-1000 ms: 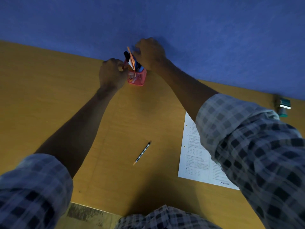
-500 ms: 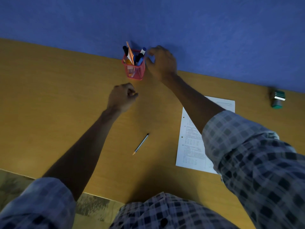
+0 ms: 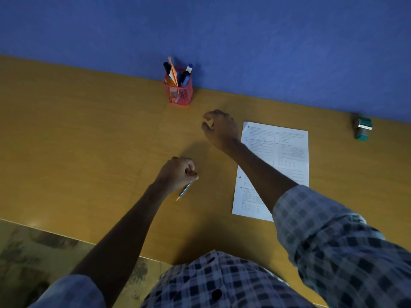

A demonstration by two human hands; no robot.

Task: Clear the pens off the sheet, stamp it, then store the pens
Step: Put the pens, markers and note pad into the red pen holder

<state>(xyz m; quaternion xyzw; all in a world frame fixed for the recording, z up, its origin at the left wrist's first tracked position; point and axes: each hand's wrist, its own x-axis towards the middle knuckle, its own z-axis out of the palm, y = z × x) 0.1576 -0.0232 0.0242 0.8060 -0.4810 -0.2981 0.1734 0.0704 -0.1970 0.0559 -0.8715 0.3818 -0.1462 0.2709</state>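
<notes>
Fingers point(image 3: 189, 168) of the left hand point(image 3: 175, 174) curled onto the pencil point(image 3: 184, 192) left of the sheet point(image 3: 287, 147) (likely picking it up); right hand point(image 3: 221, 128) hung loose, empty.

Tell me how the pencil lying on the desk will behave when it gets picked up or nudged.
The pencil looks thin and rigid, so it is probably light and stiff. Lying flat on the smooth desk, it may roll if nudged sideways. Its pointed tip could snap if dropped.
</notes>
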